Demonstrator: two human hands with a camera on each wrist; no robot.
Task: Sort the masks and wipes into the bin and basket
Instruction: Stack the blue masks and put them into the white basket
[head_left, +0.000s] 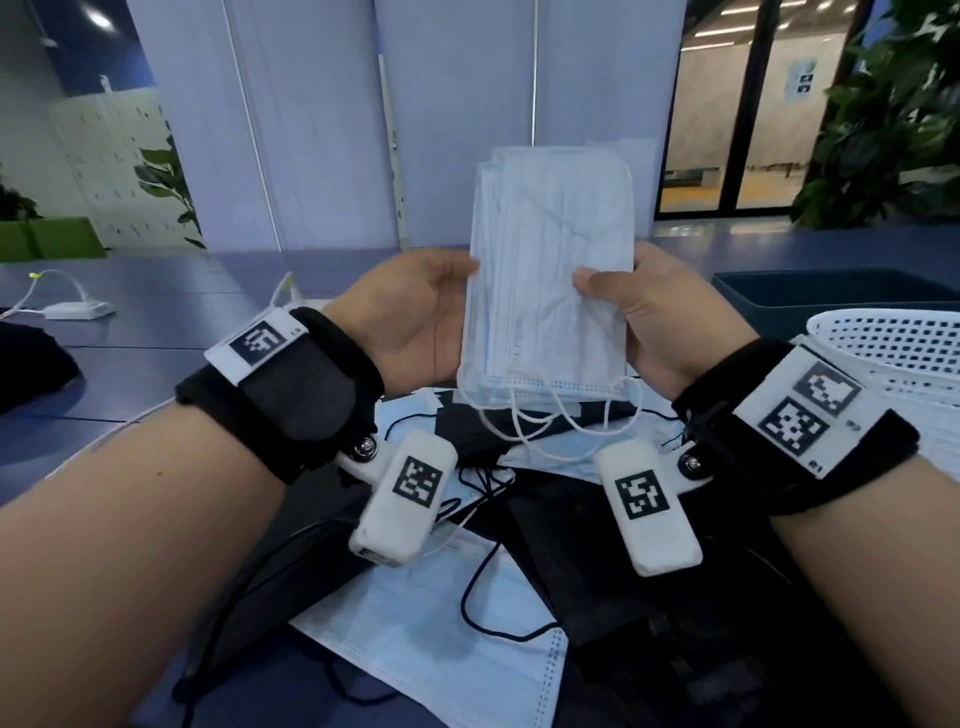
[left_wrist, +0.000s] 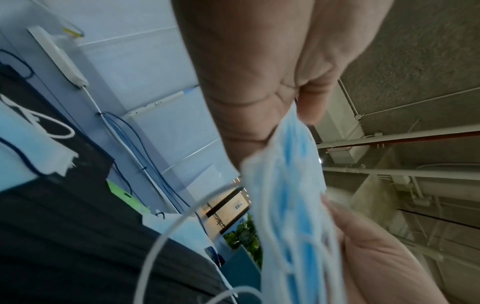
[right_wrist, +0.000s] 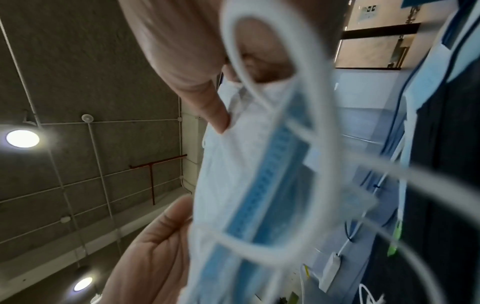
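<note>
Nearest the lens: two bare forearms, each strapped with a black wrist band carrying white coded tags. Below them, blue table (head_left: 156, 332), largely covered at the near edge by loose masks (head_left: 441, 634) in pale blue and black, overlapping, edges cut off by the forearms; count not determinable. No wipes made out with certainty.

Far right: dark bin (head_left: 831, 299), only its rim and part of one wall visible, contents hidden. Just in front of it, white perforated basket (head_left: 893, 343), cut off by the frame edge and the right wrist band, interior not readable.

Raised above the table, centre: stack of masks (head_left: 550, 270), held upright, white ear loops hanging from the lower edge. Number in the stack unclear; wrist views blurred.

Left hand (head_left: 410, 312): cupped against the stack's left edge, thumb at front, fingers hidden behind. Right hand (head_left: 649, 317): thumb pressed on the front face, fingers behind, pinching the right edge.

Far left: white adapter (head_left: 78, 310) with cable, small, detail indistinct.
</note>
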